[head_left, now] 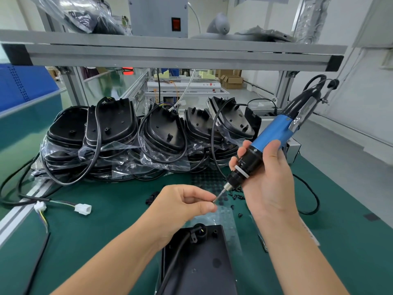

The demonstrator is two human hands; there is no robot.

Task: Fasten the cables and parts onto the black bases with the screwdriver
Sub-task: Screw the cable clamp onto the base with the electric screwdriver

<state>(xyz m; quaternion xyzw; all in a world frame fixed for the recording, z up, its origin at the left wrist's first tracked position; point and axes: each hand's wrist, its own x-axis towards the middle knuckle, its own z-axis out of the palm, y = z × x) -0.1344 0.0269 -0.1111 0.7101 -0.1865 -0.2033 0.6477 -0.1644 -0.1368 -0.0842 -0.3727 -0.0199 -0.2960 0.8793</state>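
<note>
Lying at the far left of the green mat [119, 211], a black cable ends in two white connectors [83, 208] with thin coloured wires between them. Behind, across the back of the mat, a pile of black bases [119, 133] sits partly in clear plastic bags, with black cables looped over and around them.

Near the middle, the left hand [182, 206] is raised above the mat with thumb and forefinger pinched together at the tip of the screwdriver bit [221, 193]. A small dark item seems to be held in the pinch at the bit's end; it is too small to identify for certain. Below this hand, at the near edge, one black base [202, 267] lies flat on the mat. A black cable [176, 252] runs into a round fitting at its far end, where coloured wire ends show.

Right of the left hand, loose black screws [236, 195] are scattered on the mat, just beside the bit.

The right hand [268, 184] is clamped around the lower body of the blue screwdriver [274, 133], fingers wrapped on the black collar. The tool is tilted, bit pointing down and left, its black cord rising at the upper right toward the frame post.
</note>
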